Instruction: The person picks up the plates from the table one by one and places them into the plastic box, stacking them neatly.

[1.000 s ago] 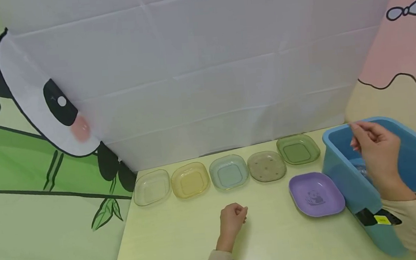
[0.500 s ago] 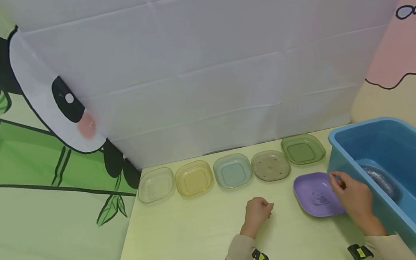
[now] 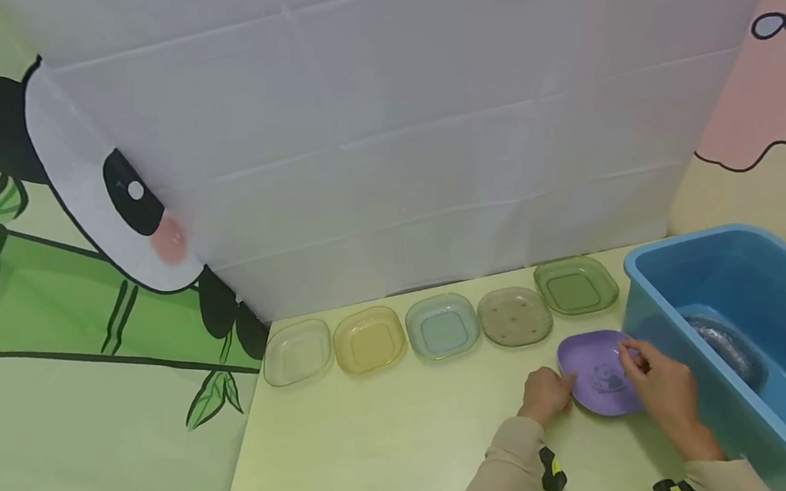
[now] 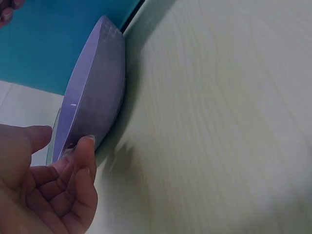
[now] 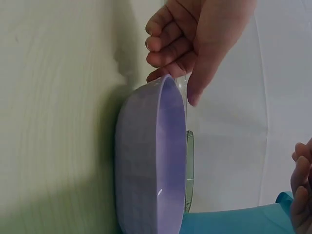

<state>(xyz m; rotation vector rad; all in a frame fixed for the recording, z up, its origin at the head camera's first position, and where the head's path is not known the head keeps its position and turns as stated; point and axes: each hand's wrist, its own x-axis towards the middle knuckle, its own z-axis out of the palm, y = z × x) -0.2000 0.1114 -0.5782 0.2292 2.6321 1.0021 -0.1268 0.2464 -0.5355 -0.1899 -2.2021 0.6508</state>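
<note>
A purple square plate (image 3: pixel 594 360) with rounded corners and a grey panda print lies on the table beside the blue tub. My left hand (image 3: pixel 546 396) is at its left edge. In the left wrist view the bent fingers (image 4: pixel 87 158) are at the outer wall of the plate (image 4: pixel 100 92), while the thumb sits apart above the rim. My right hand (image 3: pixel 667 389) hovers over the plate's right side with fingers loosely curled; nothing shows in it. In the right wrist view this right hand (image 5: pixel 303 187) appears at the right edge, away from the plate (image 5: pixel 146 161).
Along the back stand a clear dish (image 3: pixel 297 353), a yellow dish (image 3: pixel 369 339), a pale blue dish (image 3: pixel 443 326), a greyish dish (image 3: pixel 515 317) and a green dish (image 3: pixel 576 285). At right stands a deep blue tub (image 3: pixel 673 314) with a shiny transparent object (image 3: pixel 728 349) inside.
My right hand has come from above the tub leftward and down to the purple plate. My left hand has moved right across the table to the plate's left edge.
</note>
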